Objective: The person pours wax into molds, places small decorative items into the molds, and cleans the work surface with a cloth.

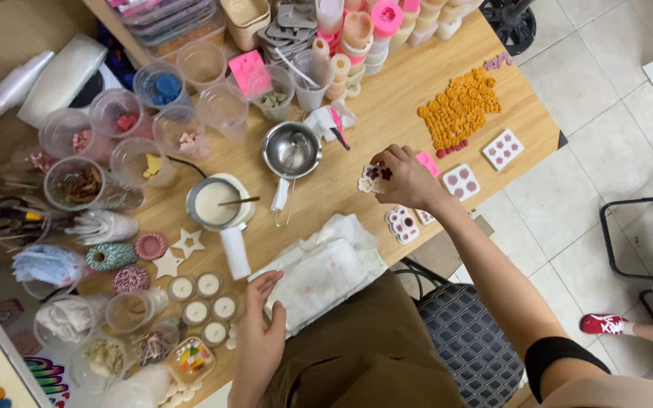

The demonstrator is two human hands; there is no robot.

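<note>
My right hand (406, 177) reaches out over the wooden table (387, 113) and pinches a small white mould (374, 178) with dark red filled cavities. My left hand (260, 336) rests at the near table edge, fingers apart, touching the corner of a crumpled white cloth (323, 270). Similar small white moulds lie close by: one (403, 224) just below my right hand, another (462, 182) to its right, a third (502, 149) farther right. A white pouring pot (215, 204) holds pale liquid with a stick in it.
A steel pot with a spoon (291, 149) stands mid-table. Several clear cups (134, 160) crowd the left. A patch of orange pieces (459, 110) lies far right. Small round filled tins (204, 298) and white stars (188, 242) sit near. Another person's red shoe (603, 324) shows on the floor.
</note>
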